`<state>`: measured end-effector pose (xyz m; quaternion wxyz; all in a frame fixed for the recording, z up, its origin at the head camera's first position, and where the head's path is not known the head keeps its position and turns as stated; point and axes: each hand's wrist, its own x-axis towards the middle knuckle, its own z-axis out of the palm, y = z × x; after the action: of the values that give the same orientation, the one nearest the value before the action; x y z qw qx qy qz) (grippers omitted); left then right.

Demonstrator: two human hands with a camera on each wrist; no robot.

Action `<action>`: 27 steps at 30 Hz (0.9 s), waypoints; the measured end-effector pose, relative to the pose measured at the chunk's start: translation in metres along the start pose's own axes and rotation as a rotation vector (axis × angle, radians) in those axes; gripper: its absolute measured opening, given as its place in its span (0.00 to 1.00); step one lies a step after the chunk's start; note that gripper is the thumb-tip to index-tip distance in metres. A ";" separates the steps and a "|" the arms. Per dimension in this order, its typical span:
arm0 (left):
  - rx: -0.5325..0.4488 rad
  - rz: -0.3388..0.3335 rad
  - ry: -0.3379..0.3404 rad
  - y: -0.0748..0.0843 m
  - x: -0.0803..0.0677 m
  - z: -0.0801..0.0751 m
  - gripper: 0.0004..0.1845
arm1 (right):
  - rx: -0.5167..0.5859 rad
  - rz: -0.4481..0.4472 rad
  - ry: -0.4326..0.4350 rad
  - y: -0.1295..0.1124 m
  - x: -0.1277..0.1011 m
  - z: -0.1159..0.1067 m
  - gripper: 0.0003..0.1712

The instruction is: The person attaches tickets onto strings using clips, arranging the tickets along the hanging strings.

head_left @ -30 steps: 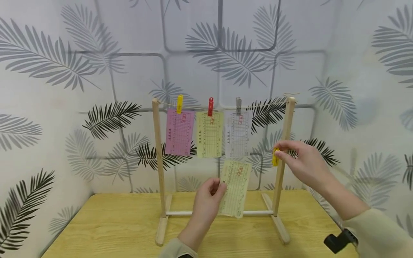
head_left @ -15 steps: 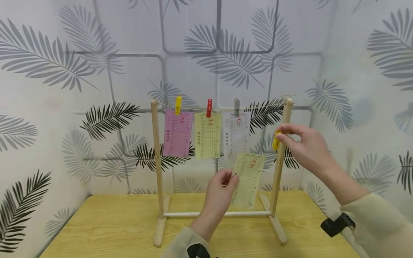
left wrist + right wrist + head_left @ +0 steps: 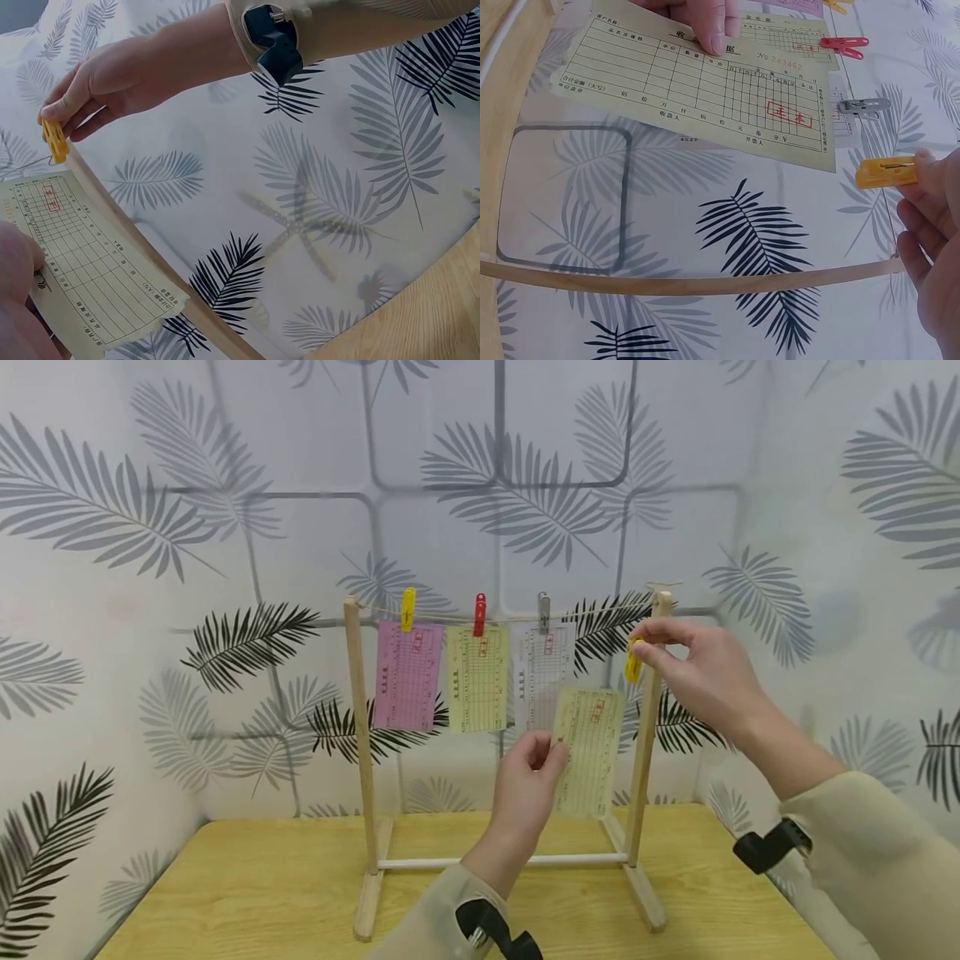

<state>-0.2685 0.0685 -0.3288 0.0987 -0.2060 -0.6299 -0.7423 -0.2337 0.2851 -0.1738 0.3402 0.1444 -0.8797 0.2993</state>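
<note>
My left hand (image 3: 525, 785) pinches a pale yellow-green receipt slip (image 3: 591, 756) by its left edge, thumb in front. The slip stands nearly upright, below the string (image 3: 607, 607) and partly in front of the hanging white slip (image 3: 534, 681). A yellow clothespin (image 3: 885, 172) is between the thumb and fingers of my right hand (image 3: 708, 677), near the right post (image 3: 647, 760). In the left wrist view the clothespin's tip is close to the string, above the slip's top edge; whether it touches the string I cannot tell.
A pink slip (image 3: 408, 677) hangs from a yellow clothespin (image 3: 408, 608), a yellow slip (image 3: 477, 681) from a red one (image 3: 480, 614), and the white slip from a grey one (image 3: 543, 612). The wooden stand rests on a wood-grain table (image 3: 247, 885) before a leaf-patterned backdrop (image 3: 300, 427).
My left hand has carried the slip up and to the right, toward the string. The right hand has risen along the right post with the yellow clothespin. The hanging slips stay on the string.
</note>
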 end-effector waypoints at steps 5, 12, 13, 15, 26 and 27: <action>-0.022 -0.029 -0.003 0.006 0.007 0.007 0.04 | 0.009 0.000 0.023 -0.001 0.011 -0.004 0.12; -0.079 -0.052 -0.019 0.010 0.018 0.018 0.05 | 0.000 0.007 0.034 -0.003 0.026 -0.008 0.16; -0.085 -0.054 -0.018 0.010 0.019 0.019 0.05 | 0.005 0.009 0.035 -0.004 0.028 -0.009 0.17; -0.091 -0.054 -0.015 0.011 0.023 0.022 0.06 | 0.014 0.013 0.036 -0.005 0.033 -0.009 0.18; -0.131 -0.048 0.043 0.015 0.043 0.048 0.04 | 0.026 0.052 0.059 -0.007 0.054 -0.011 0.18; -0.134 -0.048 0.041 0.015 0.044 0.050 0.04 | 0.025 0.053 0.059 -0.007 0.055 -0.011 0.18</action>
<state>-0.2922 0.1191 -0.2903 0.0799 -0.1817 -0.5813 -0.7891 -0.2650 0.2840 -0.1265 0.3560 0.1164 -0.8690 0.3234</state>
